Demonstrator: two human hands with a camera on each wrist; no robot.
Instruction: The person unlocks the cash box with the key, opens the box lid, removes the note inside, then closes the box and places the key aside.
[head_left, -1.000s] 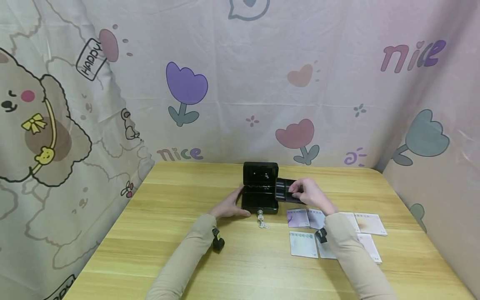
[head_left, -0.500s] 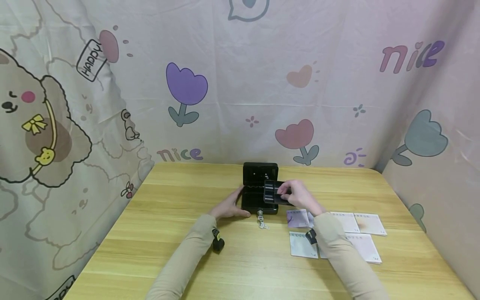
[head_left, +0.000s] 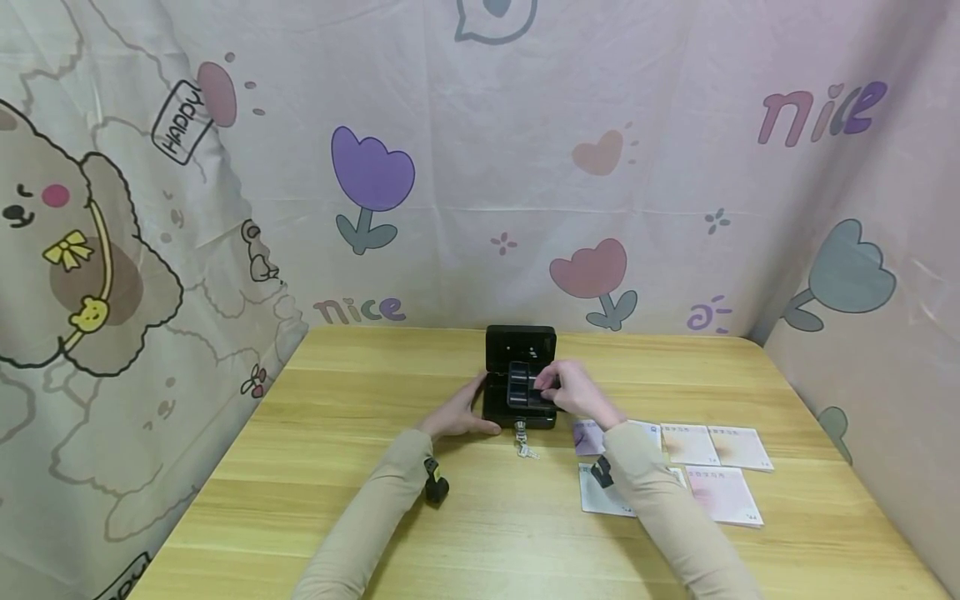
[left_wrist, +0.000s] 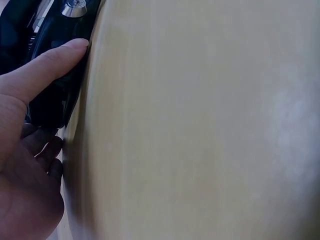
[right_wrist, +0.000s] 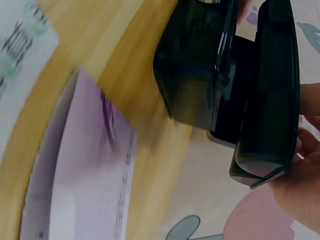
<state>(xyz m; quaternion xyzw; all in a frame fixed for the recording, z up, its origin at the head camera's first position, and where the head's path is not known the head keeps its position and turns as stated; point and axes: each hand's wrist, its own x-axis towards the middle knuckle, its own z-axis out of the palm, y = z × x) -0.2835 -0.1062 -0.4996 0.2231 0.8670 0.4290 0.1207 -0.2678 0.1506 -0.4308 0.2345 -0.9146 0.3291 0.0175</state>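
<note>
A black cash box (head_left: pixel 495 414) stands with its lid (head_left: pixel 521 343) raised. At its front left corner, my left hand (head_left: pixel 453 413) holds it. The left wrist view shows the thumb (left_wrist: pixel 55 62) lying against the front of the box and the other fingers bent at its side. My right hand (head_left: pixel 576 390) pinches a black compartment tray (head_left: pixel 518 385) over the right half of the open box. From the right wrist, the tray (right_wrist: pixel 270 100) appears tilted above the box body (right_wrist: pixel 185 75). Silver keys (head_left: pixel 525 440) hang from the lock at the front.
Several pale printed paper pads lie in two rows at the right of the wooden table (head_left: pixel 360 383). They include a purple one (head_left: pixel 588 437) and a pink one (head_left: pixel 724 495), and my right forearm crosses above some. A printed curtain (head_left: pixel 465 150) hangs behind the table.
My right hand has carried the tray leftward, from beside the box to over its open body. The left hand and the box have stayed in place.
</note>
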